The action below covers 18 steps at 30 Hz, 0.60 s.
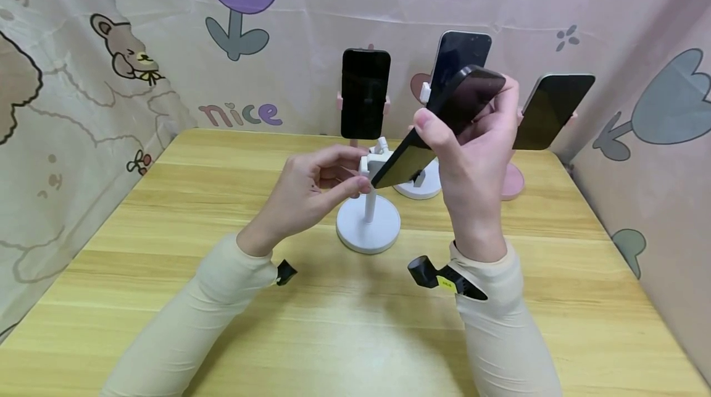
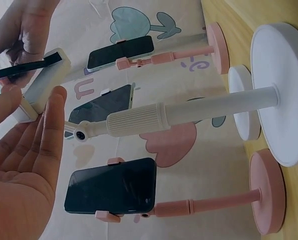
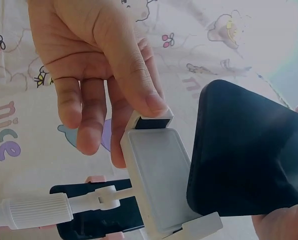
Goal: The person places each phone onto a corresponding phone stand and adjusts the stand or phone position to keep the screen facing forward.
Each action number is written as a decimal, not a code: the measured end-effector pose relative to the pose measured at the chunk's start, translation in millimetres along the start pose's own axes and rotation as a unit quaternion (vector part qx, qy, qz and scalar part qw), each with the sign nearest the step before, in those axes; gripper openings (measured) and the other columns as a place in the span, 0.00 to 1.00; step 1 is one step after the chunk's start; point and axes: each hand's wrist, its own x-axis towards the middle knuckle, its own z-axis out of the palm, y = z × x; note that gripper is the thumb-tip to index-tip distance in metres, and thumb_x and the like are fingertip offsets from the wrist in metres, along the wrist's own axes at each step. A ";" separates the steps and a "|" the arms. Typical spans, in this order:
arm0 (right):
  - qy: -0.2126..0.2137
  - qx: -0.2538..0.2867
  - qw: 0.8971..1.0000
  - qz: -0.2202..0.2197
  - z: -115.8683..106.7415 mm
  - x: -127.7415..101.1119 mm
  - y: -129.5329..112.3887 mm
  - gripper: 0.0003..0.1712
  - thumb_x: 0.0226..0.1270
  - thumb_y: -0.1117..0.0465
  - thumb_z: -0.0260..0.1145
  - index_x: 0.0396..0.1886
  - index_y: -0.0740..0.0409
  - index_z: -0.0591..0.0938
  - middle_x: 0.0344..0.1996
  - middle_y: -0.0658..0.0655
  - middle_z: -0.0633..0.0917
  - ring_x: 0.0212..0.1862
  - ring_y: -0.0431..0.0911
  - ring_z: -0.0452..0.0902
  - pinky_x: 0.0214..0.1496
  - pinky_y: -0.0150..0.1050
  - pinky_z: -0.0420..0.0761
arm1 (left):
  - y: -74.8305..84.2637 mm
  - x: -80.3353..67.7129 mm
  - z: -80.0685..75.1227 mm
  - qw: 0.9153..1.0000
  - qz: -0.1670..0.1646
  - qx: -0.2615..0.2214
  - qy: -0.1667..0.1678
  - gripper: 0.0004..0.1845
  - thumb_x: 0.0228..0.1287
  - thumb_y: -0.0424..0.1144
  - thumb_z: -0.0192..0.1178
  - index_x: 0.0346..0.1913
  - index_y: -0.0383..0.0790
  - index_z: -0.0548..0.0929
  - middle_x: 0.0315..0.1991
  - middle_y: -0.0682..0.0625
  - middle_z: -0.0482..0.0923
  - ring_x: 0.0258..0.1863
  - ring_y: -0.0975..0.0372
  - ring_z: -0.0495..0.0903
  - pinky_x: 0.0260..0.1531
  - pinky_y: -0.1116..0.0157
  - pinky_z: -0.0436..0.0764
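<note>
A white phone stand stands on its round base (image 1: 368, 230), its pole upright. My left hand (image 1: 305, 190) pinches one end of the stand's clamp (image 3: 161, 175), thumb on the end jaw and index finger behind it. In my right hand (image 1: 480, 150) I hold a black phone (image 3: 244, 155) by its sides, tilted. The phone's lower edge is right at the clamp's other jaw, while its far end leans away from the grey back plate. In the left wrist view the phone shows edge-on as a dark strip, and the clamp (image 2: 49, 87) partly hides my right fingers.
Behind, a black phone (image 1: 365, 94) sits in a pink stand. Another phone (image 1: 461, 54) is in a second white stand, partly hidden by my right hand's phone. At right, a third phone (image 1: 555, 110) sits in a pink stand. A patterned cloth (image 1: 322, 33) hangs behind the wooden table (image 1: 166, 212).
</note>
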 end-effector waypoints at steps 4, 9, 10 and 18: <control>0.014 0.015 1.000 -0.015 2.2 1.5 -0.6 0.32 0.51 0.63 0.76 0.54 0.59 0.71 0.42 0.61 0.82 0.44 0.53 0.79 0.42 0.37 0.83 | 0.2 0.5 0.0 1.000 -0.002 -0.001 0.000 0.17 0.69 0.27 0.72 0.59 0.32 0.86 0.41 0.44 0.93 0.39 0.61 0.93 0.41 0.63 0.93; 0.023 0.041 0.998 -0.048 5.6 2.8 -1.4 0.32 0.48 0.65 0.77 0.50 0.59 0.70 0.37 0.60 0.82 0.38 0.53 0.79 0.39 0.36 0.85 | 0.1 1.6 -0.5 1.000 0.002 0.004 0.000 0.17 0.68 0.28 0.73 0.58 0.33 0.86 0.42 0.46 0.93 0.39 0.62 0.93 0.42 0.63 0.93; 0.025 0.048 0.997 -0.054 6.5 2.8 -1.8 0.32 0.48 0.65 0.77 0.49 0.60 0.69 0.36 0.60 0.81 0.37 0.52 0.79 0.38 0.36 0.85 | -0.3 1.9 -0.7 1.000 0.001 0.006 0.000 0.18 0.68 0.27 0.73 0.58 0.33 0.86 0.42 0.46 0.93 0.40 0.62 0.93 0.42 0.63 0.93; 0.033 0.057 0.993 -0.094 12.2 2.2 -1.2 0.34 0.45 0.68 0.78 0.47 0.60 0.65 0.33 0.58 0.79 0.33 0.53 0.77 0.37 0.37 0.83 | -2.0 3.1 -1.0 1.000 -0.004 0.020 0.003 0.19 0.64 0.28 0.76 0.58 0.34 0.86 0.45 0.46 0.92 0.41 0.62 0.92 0.42 0.64 0.92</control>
